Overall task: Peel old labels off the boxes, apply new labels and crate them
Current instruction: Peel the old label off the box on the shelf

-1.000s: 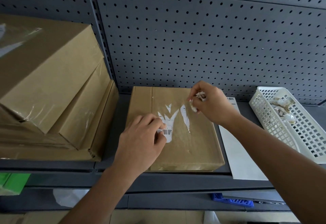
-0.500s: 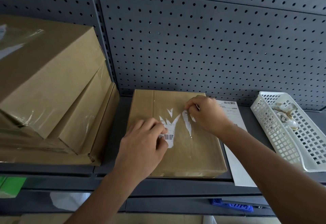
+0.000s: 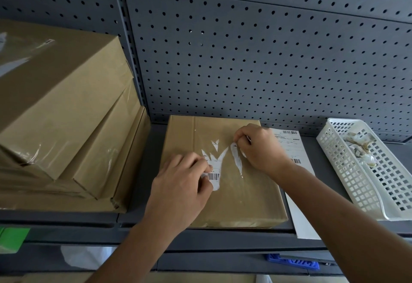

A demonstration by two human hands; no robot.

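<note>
Down from its raised spot a second ago, the right hand (image 3: 258, 148) now sits on the box (image 3: 245, 198), at the upper end of the strip (image 3: 237, 160). Its fingers are curled, and thumb and forefinger pinch the strip's top, with a bit of white showing between them. The left hand (image 3: 180, 184) has hardly shifted. Its fingers are bent, and thumb and forefinger pinch the left edge of the barcode piece (image 3: 215, 176), which lifts slightly there.

The box lies flat on the shelf (image 3: 153, 148), its back edge near the pegboard (image 3: 245, 48). Both the strip and the barcode piece are torn leftovers of the old label, stuck to the middle of the box's top. The barcode piece runs up into jagged points, and the strip lies just right of it.

A printed sheet (image 3: 289, 146) lies just beside the box on the right, partly under the right wrist. Farther right stands a white basket (image 3: 356, 182) with crumpled scraps (image 3: 359, 146) in its far end. A stack (image 3: 66, 115) of larger boxes sits on the left, apart from the box.
</note>
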